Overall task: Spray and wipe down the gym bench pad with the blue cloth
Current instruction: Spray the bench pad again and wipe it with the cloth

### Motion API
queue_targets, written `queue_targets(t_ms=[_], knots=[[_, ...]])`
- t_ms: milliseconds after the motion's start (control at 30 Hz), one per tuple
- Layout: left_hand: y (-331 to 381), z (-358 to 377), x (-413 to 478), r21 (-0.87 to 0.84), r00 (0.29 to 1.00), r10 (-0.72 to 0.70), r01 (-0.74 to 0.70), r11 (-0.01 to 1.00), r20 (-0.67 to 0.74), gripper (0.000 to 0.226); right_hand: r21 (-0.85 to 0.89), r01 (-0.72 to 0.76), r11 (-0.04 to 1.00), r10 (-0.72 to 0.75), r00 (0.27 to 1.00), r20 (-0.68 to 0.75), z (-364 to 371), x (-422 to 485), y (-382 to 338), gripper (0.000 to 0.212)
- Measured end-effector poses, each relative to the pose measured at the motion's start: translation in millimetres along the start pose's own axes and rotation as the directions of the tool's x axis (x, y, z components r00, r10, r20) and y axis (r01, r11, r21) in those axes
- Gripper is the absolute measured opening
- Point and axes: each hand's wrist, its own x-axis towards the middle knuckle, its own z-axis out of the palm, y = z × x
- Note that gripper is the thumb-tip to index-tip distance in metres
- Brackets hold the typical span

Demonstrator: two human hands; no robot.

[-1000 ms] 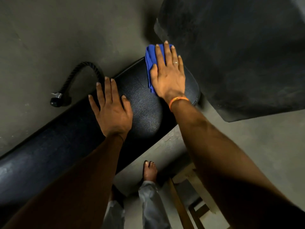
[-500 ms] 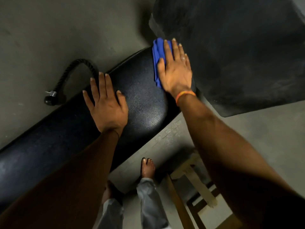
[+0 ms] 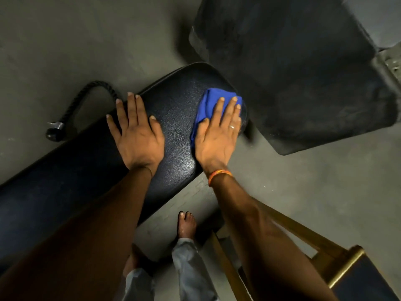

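Observation:
The black padded gym bench pad (image 3: 178, 118) runs from the lower left up to its rounded end at centre. A bunched blue cloth (image 3: 208, 105) lies on the pad near that end's right edge. My right hand (image 3: 219, 135) presses flat on the cloth, fingers together and spread over it, an orange band at the wrist. My left hand (image 3: 136, 135) rests palm down on the bare pad, fingers apart, a hand's width left of the cloth. No spray bottle is in view.
A black rubber mat (image 3: 293, 68) lies on the concrete floor just beyond the bench end. A black rope handle with a metal clip (image 3: 71, 109) lies left of the bench. A wooden stool frame (image 3: 314, 246) stands at lower right. My bare foot (image 3: 186, 224) is below the bench.
My right hand has drawn the blue cloth back from the far tip of the pad toward the right edge and nearer me. The left hand stays pressed on the pad.

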Motion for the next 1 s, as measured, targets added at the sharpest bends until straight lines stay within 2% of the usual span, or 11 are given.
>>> queue_targets(t_ms=[100,167,200,267,333,400,533,633,700,833,1000], knots=[[-1.1,-0.3,0.0,-0.017,1.0,0.004,-0.004,1.0,-0.001,0.06,0.053,0.175,0.983,-0.18,0.979,0.1,2.4,-12.5,-25.7,0.07],[-2.4,0.2,-0.6,-0.032,1.0,0.01,-0.011,0.999,-0.014,0.059,0.223,0.25,0.942,-0.291,0.941,0.172,-0.5,-8.1,-35.1,0.067],[-3.7,0.6,-0.7,-0.045,1.0,0.015,-0.016,0.999,-0.022,0.058,0.34,0.252,0.906,-0.335,0.918,0.212,-3.8,-2.0,-36.1,0.065],[-6.3,1.0,-2.1,-0.077,0.999,0.03,-0.034,0.996,-0.04,0.057,0.588,0.147,0.796,-0.372,0.884,0.283,-14.4,11.0,-29.6,0.061],[-7.2,0.3,-4.3,-0.105,0.997,0.039,-0.046,0.993,-0.069,0.055,0.711,0.042,0.702,-0.334,0.901,0.277,-22.3,19.7,-14.3,0.054],[-5.9,-1.6,-5.1,-0.148,0.996,0.027,-0.04,0.988,-0.084,0.054,0.655,0.073,0.752,-0.281,0.934,0.219,-26.1,25.3,0.2,0.049],[-3.2,-3.9,-6.9,-0.175,0.994,0.044,-0.062,0.983,-0.103,0.059,0.4,0.252,0.881,-0.341,0.925,0.169,-22.5,48.0,18.1,0.06],[-3.1,-3.9,-8.0,-0.144,0.986,0.124,-0.139,0.98,-0.109,0.067,0.169,0.411,0.896,-0.439,0.879,0.187,-16.5,77.0,23.3,0.063],[-4.6,-2.7,-7.1,-0.103,0.974,0.211,-0.22,0.97,-0.084,0.069,0.083,0.455,0.887,-0.462,0.863,0.204,-13.0,91.0,22.7,0.06],[-6.2,0.5,-5.9,-0.019,0.933,0.359,-0.359,0.933,-0.008,0.065,0.004,0.447,0.894,-0.442,0.883,0.157,-8.0,95.6,19.6,0.06],[14.7,-6.8,-14.6,0.153,0.953,0.302,-0.302,0.941,0.026,0.059,0.009,0.436,0.9,-0.433,0.89,0.143,-8.0,97.2,20.1,0.061]])
